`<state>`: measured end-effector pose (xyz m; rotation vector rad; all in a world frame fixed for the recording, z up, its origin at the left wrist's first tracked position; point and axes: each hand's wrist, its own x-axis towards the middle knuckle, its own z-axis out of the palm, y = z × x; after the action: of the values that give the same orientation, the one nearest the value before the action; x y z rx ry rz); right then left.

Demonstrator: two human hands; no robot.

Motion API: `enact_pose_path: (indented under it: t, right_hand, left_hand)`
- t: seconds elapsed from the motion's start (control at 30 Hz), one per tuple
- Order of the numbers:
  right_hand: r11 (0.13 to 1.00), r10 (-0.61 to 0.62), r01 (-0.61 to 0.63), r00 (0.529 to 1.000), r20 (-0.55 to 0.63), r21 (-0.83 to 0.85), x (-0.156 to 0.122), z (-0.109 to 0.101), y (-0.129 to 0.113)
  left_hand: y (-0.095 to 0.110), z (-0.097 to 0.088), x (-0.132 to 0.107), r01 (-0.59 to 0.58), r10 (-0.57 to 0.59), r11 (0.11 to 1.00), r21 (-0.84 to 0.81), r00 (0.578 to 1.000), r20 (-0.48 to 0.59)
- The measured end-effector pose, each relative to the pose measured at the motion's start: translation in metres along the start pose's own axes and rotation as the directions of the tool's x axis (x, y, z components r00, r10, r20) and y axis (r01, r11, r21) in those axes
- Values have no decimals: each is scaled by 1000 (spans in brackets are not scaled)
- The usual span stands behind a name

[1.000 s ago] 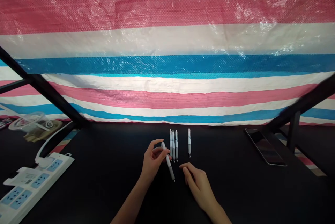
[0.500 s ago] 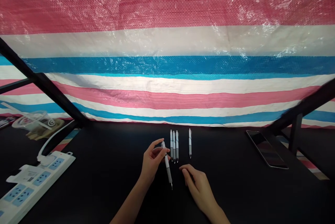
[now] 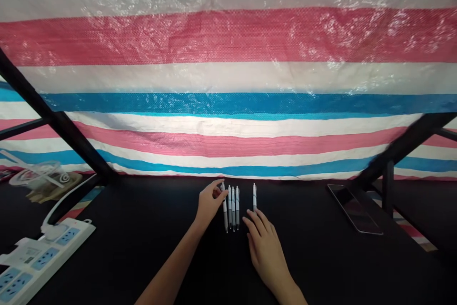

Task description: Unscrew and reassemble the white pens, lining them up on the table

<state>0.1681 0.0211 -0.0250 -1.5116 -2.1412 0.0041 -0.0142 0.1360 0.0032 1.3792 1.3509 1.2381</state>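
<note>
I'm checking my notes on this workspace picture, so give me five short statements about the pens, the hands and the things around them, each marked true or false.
1. The left hand has its fingers at the upper part of the leftmost pen. True.
2. Seven pens are in view. False: there are five, four side by side and one apart.
3. The right hand hides the lower end of the lone pen. True.
4. The phone lies to the right of all the pens. True.
5. The power strip is on the right side of the picture. False: it is on the left side.
</note>
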Motion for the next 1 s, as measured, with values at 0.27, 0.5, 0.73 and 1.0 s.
enact_pose_path:
  t: [0.27, 0.5, 0.73, 1.0]
  right_hand:
    - [981, -19, 44, 991, 131, -187, -7, 19, 18]
    - [992, -126, 125, 992, 20, 28, -15, -23, 14]
    - [910, 32, 24, 991, -129, 414, -33, -56, 2]
    - [498, 565, -251, 820, -91, 830, -39, -56, -12]
  left_hand:
    - [-10, -3, -18, 103, -105, 994, 21, 991, 87]
    - [0, -22, -92, 261, -247, 959, -106, 960, 129]
    - [8, -22, -134, 345, -329, 920, -185, 937, 113]
    - [13, -5, -147, 369, -310, 858, -357, 927, 212]
